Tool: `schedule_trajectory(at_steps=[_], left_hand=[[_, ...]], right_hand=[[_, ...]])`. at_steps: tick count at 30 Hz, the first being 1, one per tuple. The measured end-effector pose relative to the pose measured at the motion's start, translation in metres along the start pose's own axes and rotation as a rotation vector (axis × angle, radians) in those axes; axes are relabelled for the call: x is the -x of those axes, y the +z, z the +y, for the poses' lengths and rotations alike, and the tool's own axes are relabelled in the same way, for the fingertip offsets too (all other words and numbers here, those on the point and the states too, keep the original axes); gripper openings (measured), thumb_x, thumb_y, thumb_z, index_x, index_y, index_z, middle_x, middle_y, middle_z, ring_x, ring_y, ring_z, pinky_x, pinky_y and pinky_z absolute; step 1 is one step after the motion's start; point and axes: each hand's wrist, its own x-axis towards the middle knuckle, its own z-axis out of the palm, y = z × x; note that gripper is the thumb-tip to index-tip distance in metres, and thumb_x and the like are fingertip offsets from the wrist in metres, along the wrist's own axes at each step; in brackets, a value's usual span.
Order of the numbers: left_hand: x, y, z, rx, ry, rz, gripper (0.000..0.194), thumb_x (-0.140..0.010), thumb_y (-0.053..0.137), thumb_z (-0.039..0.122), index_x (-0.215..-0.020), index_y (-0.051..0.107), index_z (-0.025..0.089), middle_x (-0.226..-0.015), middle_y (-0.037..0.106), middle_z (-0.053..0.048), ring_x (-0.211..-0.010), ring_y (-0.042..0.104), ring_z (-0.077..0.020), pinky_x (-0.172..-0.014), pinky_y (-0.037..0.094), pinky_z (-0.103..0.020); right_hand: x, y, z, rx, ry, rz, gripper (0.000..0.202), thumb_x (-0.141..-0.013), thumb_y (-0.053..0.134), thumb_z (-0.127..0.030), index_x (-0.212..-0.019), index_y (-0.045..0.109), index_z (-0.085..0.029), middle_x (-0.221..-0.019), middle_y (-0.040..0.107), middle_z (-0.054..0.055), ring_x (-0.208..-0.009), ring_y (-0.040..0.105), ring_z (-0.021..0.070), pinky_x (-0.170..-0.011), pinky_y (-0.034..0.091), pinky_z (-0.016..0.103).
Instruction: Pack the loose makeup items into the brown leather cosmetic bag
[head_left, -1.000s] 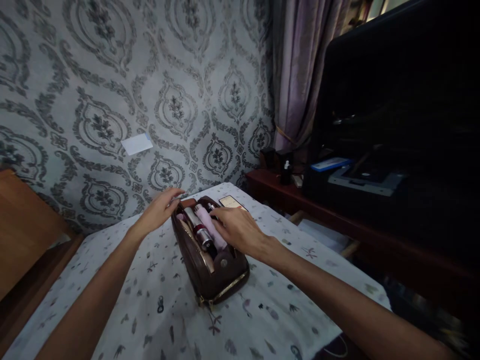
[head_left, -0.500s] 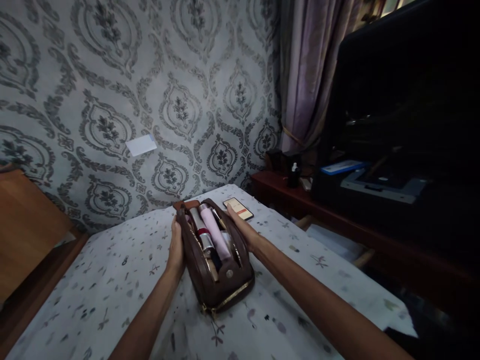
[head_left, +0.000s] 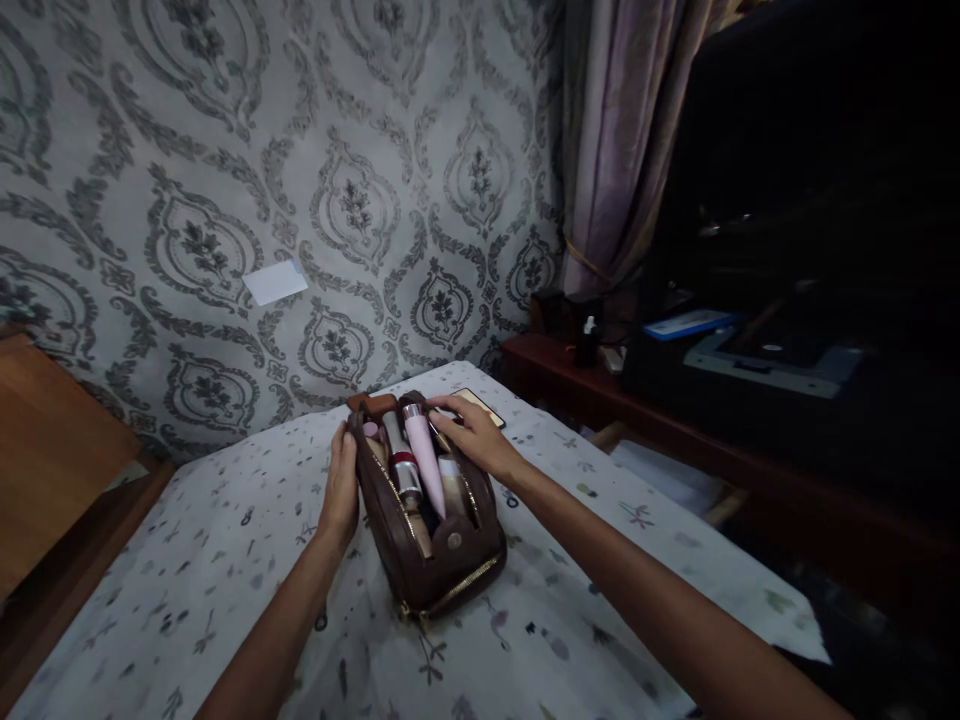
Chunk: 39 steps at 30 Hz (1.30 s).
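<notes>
An unzipped brown makeup bag lies on the patterned bedspread between my hands. Inside it, a tapered pink tube with a shiny top lies beside a silver cylinder with a red band. A beige-capped bottle is at the right inside. My left hand rests against the bag's left side, fingers straight and not wrapped around it. My right hand reaches over the far right rim, fingers extended and thumb apart, close to the pink tube's top. Its fingertips seem to hold nothing.
A phone with a lit screen lies beyond my right hand, partly covered. A brown-orange item sits behind the bag. To the right, a dark red desk holds a dropper bottle, above an open drawer. A wooden panel stands left.
My right hand has left the bag's right side and moved up and left over its far opening. My left hand has loosened slightly outward. The pink tube now looks more tilted.
</notes>
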Motion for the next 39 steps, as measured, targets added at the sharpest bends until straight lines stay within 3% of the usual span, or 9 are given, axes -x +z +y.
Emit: schedule_trajectory(at_steps=[2, 4, 9, 12, 16, 19, 24, 33, 39], left_hand=[[0.001, -0.004, 0.012, 0.084, -0.036, 0.181, 0.054, -0.099, 0.016, 0.05, -0.146, 0.026, 0.023, -0.153, 0.037, -0.009, -0.143, 0.033, -0.0203, -0.117, 0.032, -0.039], [0.005, -0.01, 0.028, 0.05, 0.041, 0.219, 0.05, -0.096, 0.03, 0.052, -0.135, 0.042, 0.023, -0.147, 0.044, -0.009, -0.14, 0.038, -0.0219, -0.117, 0.031, -0.04], [0.025, -0.029, 0.068, -0.388, 0.354, -0.099, 0.041, -0.081, 0.06, 0.049, -0.115, 0.061, 0.027, -0.135, 0.054, -0.01, -0.143, 0.029, -0.0315, -0.118, 0.023, -0.052], [0.032, -0.032, 0.085, -0.574, 0.345, -0.306, 0.053, -0.075, 0.066, 0.046, -0.124, 0.057, 0.027, -0.139, 0.052, -0.011, -0.143, 0.026, -0.0368, -0.115, 0.024, -0.056], [0.03, -0.028, 0.101, -0.703, 0.292, -0.361, 0.052, -0.074, 0.064, 0.04, -0.123, 0.056, 0.023, -0.138, 0.053, -0.014, -0.138, 0.034, -0.0382, -0.11, 0.03, -0.055], [0.027, -0.027, 0.107, -0.755, 0.248, -0.377, 0.047, -0.077, 0.062, 0.04, -0.12, 0.057, 0.022, -0.134, 0.055, -0.015, -0.132, 0.04, -0.0381, -0.107, 0.033, -0.055], [0.026, -0.03, 0.105, -0.746, 0.295, -0.377, 0.042, -0.086, 0.053, 0.048, -0.118, 0.057, 0.021, -0.128, 0.059, -0.013, -0.126, 0.046, -0.0351, -0.103, 0.036, -0.052], [0.021, -0.033, 0.113, -0.823, 0.311, -0.411, 0.035, -0.093, 0.045, 0.045, -0.109, 0.059, 0.017, -0.119, 0.062, -0.013, -0.12, 0.048, -0.0343, -0.096, 0.039, -0.05], [0.012, -0.036, 0.11, -0.825, 0.319, -0.454, 0.04, -0.087, 0.051, 0.051, -0.106, 0.059, 0.018, -0.122, 0.06, -0.014, -0.12, 0.049, -0.035, -0.097, 0.039, -0.052]], right_hand=[[-0.004, -0.001, -0.011, 0.228, -0.121, -0.064, 0.034, -0.09, 0.053, -0.028, -0.119, 0.062, -0.015, -0.123, 0.065, 0.012, -0.117, 0.056, 0.0213, -0.103, 0.039, 0.036], [-0.009, 0.0, -0.022, 0.425, -0.178, -0.137, 0.038, -0.09, 0.054, -0.027, -0.124, 0.06, -0.014, -0.122, 0.066, 0.012, -0.114, 0.057, 0.023, -0.101, 0.038, 0.037], [-0.02, 0.003, -0.038, 0.7, -0.186, -0.207, 0.03, -0.088, 0.054, -0.027, -0.114, 0.066, -0.02, -0.106, 0.071, 0.007, -0.107, 0.057, 0.0254, -0.09, 0.038, 0.035], [-0.023, 0.005, -0.045, 0.779, -0.191, -0.222, 0.028, -0.089, 0.053, -0.032, -0.11, 0.068, -0.021, -0.104, 0.071, 0.008, -0.107, 0.055, 0.0274, -0.088, 0.037, 0.035], [-0.025, 0.009, -0.053, 0.87, -0.192, -0.277, 0.03, -0.09, 0.053, -0.036, -0.107, 0.068, -0.017, -0.109, 0.07, 0.014, -0.113, 0.051, 0.0319, -0.094, 0.034, 0.044], [-0.029, 0.01, -0.055, 0.852, -0.178, -0.304, 0.03, -0.088, 0.055, -0.034, -0.108, 0.068, -0.016, -0.106, 0.07, 0.015, -0.115, 0.051, 0.0331, -0.095, 0.035, 0.046], [-0.033, -0.001, -0.055, 0.679, -0.114, -0.309, 0.035, -0.091, 0.053, -0.035, -0.121, 0.062, -0.021, -0.11, 0.07, 0.006, -0.102, 0.062, 0.0205, -0.083, 0.043, 0.028], [-0.011, -0.037, -0.079, 0.441, -0.258, -0.003, 0.023, -0.087, 0.06, -0.032, -0.099, 0.073, -0.017, -0.09, 0.067, 0.007, -0.081, 0.059, 0.019, -0.075, 0.041, 0.03], [-0.004, -0.05, -0.082, 0.373, -0.287, 0.033, 0.019, -0.084, 0.061, -0.029, -0.092, 0.074, -0.018, -0.082, 0.065, 0.004, -0.074, 0.058, 0.0167, -0.069, 0.041, 0.028]])
